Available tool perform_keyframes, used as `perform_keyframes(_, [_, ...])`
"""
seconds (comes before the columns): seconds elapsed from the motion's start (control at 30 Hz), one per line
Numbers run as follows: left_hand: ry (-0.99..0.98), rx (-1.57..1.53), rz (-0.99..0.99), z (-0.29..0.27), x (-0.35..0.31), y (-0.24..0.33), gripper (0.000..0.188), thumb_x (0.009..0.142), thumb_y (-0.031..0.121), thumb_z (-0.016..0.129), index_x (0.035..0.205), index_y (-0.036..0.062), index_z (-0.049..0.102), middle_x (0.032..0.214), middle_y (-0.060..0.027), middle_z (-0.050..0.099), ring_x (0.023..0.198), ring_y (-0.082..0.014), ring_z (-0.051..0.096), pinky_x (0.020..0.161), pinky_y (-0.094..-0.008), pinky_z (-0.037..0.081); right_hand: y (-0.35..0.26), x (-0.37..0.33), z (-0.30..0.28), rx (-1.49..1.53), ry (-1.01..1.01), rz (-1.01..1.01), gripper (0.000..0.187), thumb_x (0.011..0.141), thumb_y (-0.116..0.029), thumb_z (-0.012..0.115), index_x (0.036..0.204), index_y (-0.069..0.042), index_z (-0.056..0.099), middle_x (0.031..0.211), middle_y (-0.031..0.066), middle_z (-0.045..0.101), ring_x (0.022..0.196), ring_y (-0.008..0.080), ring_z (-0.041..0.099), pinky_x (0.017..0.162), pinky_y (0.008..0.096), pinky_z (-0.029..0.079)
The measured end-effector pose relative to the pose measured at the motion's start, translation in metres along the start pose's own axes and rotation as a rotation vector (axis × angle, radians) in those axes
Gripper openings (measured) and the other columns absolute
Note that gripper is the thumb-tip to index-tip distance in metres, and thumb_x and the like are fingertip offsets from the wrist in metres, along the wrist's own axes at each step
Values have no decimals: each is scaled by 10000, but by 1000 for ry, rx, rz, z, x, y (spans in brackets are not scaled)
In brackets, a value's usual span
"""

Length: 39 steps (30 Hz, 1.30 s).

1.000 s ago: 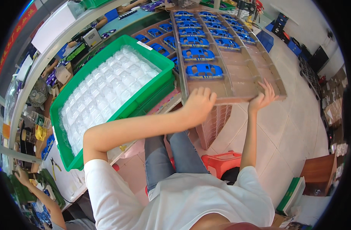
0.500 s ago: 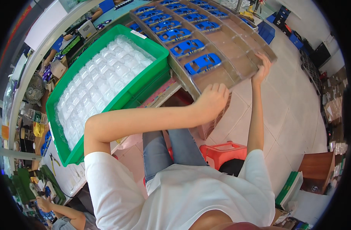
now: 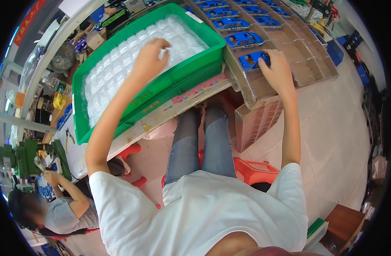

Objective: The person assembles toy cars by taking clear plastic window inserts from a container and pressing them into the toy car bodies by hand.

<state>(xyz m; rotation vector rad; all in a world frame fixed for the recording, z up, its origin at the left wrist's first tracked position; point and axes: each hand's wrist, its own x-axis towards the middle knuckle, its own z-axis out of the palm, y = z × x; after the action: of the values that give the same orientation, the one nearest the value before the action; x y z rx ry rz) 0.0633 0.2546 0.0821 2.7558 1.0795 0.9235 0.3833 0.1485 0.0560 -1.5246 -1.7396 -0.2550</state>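
Note:
My left hand (image 3: pixel 150 59) is above the green plastic bin (image 3: pixel 178 72), slightly smeared by motion. Its fingers are curled, with a gap between them and the thumb where pale plastic shows. Rows of clear plastic cases or blisters (image 3: pixel 118 64) fill the bin below it. On the right, my right hand (image 3: pixel 278 70) grips the nearest blue toy car body (image 3: pixel 248 61), its thumb and fingers at the car's right end. That car is in a brown divided tray (image 3: pixel 297 64), where more blue car bodies (image 3: pixel 244 39) lie in the compartments farther back. My fingers partly hide the car.
The bin and tray rest on a worktable (image 3: pixel 161 115). A red plastic stool (image 3: pixel 257 170) stands near my legs, beside an upright brown divided panel (image 3: pixel 257 123). To the left, another person (image 3: pixel 69 209) works at a bench; pliers (image 3: pixel 68 138) lie on the white surface there.
My left hand has left the tray's near edge and moved left over the bin. My right hand has gone from the tray's right edge to the nearest blue car body. The view has shifted.

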Motion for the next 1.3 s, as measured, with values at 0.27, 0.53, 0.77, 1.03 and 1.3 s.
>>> perform_keyframes(0.27, [-166,-81,-86,16,11,-99,230,735,112,559,941,12,585,918,-134,584,798,-244,548,690,-308,450,-9,0,10,-166,-77,184,367,711,-272,603,930,18,555,830,178,572,815,312,521,720,384,416])
perform_keyframes(0.53, [-216,120,-367,57,36,-111,598,601,410,607,1007,-27,581,1006,-214,570,887,-317,559,821,-346,430,-6,-2,16,-155,-83,167,436,707,-299,623,1003,8,532,832,187,564,808,308,526,725,374,413])
perform_keyframes(0.77, [-2,-505,-402,27,34,-99,296,683,198,618,907,5,641,814,-87,630,755,-146,565,673,-262,437,-8,0,10,41,252,137,397,824,-228,527,1136,8,460,968,198,514,886,305,495,806,347,379])
perform_keyframes(1.03, [432,213,270,-59,-54,48,132,649,87,631,778,80,610,734,-29,563,674,-181,514,624,-295,376,-50,-61,-21,1360,439,259,472,840,-286,483,1169,44,411,1175,183,451,1098,274,431,1015,409,208])
perform_keyframes(1.3, [459,458,124,-40,-184,110,208,613,116,654,819,142,638,774,38,560,694,-122,490,630,-274,351,-148,-150,29,2448,43,696,498,851,-310,447,1218,13,349,1193,157,422,1058,328,433,964,454,278])
